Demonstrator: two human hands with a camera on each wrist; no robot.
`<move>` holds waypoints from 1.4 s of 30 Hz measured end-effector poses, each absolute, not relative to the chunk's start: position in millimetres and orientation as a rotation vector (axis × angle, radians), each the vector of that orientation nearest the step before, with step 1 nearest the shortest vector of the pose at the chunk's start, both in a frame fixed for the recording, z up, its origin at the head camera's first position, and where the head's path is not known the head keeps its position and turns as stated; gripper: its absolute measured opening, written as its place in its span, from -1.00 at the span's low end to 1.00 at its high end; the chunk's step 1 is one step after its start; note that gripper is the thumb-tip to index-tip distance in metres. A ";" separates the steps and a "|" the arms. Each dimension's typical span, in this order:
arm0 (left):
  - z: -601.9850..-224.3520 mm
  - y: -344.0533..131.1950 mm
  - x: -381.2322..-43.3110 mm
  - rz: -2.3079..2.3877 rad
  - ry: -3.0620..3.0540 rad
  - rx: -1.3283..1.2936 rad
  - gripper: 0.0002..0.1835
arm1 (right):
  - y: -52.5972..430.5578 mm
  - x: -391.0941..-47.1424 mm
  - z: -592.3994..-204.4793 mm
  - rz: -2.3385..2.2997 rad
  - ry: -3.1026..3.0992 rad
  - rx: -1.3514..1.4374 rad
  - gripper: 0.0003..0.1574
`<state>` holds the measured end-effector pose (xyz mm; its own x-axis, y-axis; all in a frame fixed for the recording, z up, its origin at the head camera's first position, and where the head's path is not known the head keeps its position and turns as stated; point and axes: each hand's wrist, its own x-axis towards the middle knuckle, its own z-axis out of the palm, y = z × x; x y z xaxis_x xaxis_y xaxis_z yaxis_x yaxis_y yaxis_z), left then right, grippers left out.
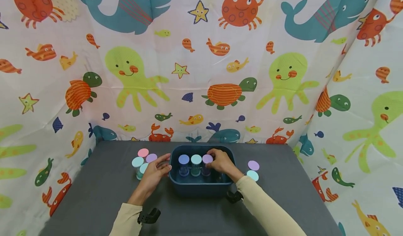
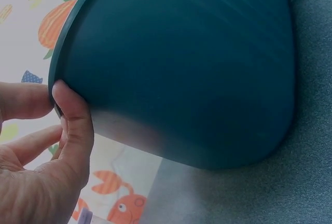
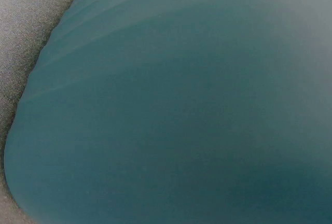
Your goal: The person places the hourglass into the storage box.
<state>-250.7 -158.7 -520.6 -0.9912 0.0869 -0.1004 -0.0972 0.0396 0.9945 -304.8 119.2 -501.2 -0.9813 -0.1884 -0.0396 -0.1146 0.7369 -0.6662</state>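
A dark blue plastic bin [image 1: 201,186] stands on the table, with three small clear jars in a row inside it. From left to right these are a blue-lidded jar [image 1: 184,160], a mint-lidded jar [image 1: 196,159] and a purple-lidded jar [image 1: 207,159]. My right hand [image 1: 222,161] reaches over the bin's right side and grips the purple-lidded jar near its lid. At the left end, my left hand [image 1: 154,174] pinches the bin's rim; the left wrist view shows the thumb [image 2: 72,102] against the outer wall. Only the bin's wall [image 3: 171,110] fills the right wrist view, so the right hand is hidden there.
Left of the bin cluster several jars, among them a pink-lidded jar [image 1: 143,152] and a mint-lidded jar [image 1: 137,162]. To its right are a purple lid [image 1: 253,165] and a mint lid [image 1: 252,175], partly behind the right forearm. A printed curtain [image 1: 195,99] borders the grey table [image 1: 195,218].
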 end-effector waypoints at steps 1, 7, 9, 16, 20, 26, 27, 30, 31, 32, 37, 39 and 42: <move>-520.1 -158.5 -250.9 2.095 2.162 -0.009 -0.46 | 119.1 -304.7 -500.9 -1.076 2.831 -0.248 -0.45; -519.2 -157.3 -250.9 2.097 2.159 -0.001 -0.46 | 118.9 -302.8 -498.8 -1.084 2.820 -0.222 -0.40; -519.5 -157.5 -251.0 2.101 2.157 -0.009 -0.46 | 118.8 -303.0 -499.2 -1.082 2.820 -0.224 -0.40; -522.3 -158.9 -251.3 2.083 2.176 -0.015 -0.46 | 118.8 -302.3 -498.2 -1.106 2.830 -0.236 -0.38; -522.8 -159.1 -251.2 2.093 2.168 -0.020 -0.46 | 120.4 -299.8 -494.0 -1.138 2.827 -0.241 -0.38; -522.1 -158.7 -250.9 2.103 2.171 -0.017 -0.46 | 125.4 -294.6 -483.6 -1.226 2.854 -0.258 -0.41; -522.2 -158.7 -250.9 2.102 2.173 -0.018 -0.47 | 126.1 -293.4 -482.1 -1.239 2.859 -0.259 -0.42; -522.5 -158.8 -251.2 2.092 2.182 -0.026 -0.47 | 127.8 -290.9 -478.6 -1.271 2.874 -0.244 -0.46; -522.8 -158.8 -251.4 2.090 2.183 -0.030 -0.47 | 128.4 -289.8 -477.4 -1.283 2.877 -0.243 -0.47; -523.0 -158.9 -251.6 2.087 2.186 -0.032 -0.47 | 129.1 -289.1 -476.9 -1.287 2.884 -0.245 -0.48; -521.8 -159.2 -251.2 2.091 2.201 -0.033 -0.47 | 132.9 -281.0 -472.3 -1.325 2.924 -0.258 -0.49; -520.8 -159.3 -250.5 2.085 2.207 -0.031 -0.47 | 135.4 -276.3 -469.7 -1.345 2.935 -0.243 -0.50; -519.3 -159.5 -251.0 2.090 2.206 -0.022 -0.47 | 139.7 -271.0 -462.8 -1.381 2.945 -0.229 -0.51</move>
<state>-251.0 -159.5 -519.3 -0.9947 0.0600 -0.0838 -0.0805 0.0566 0.9952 -271.0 139.7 -462.8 -0.9831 -0.0763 0.1664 -0.1767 0.6328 -0.7539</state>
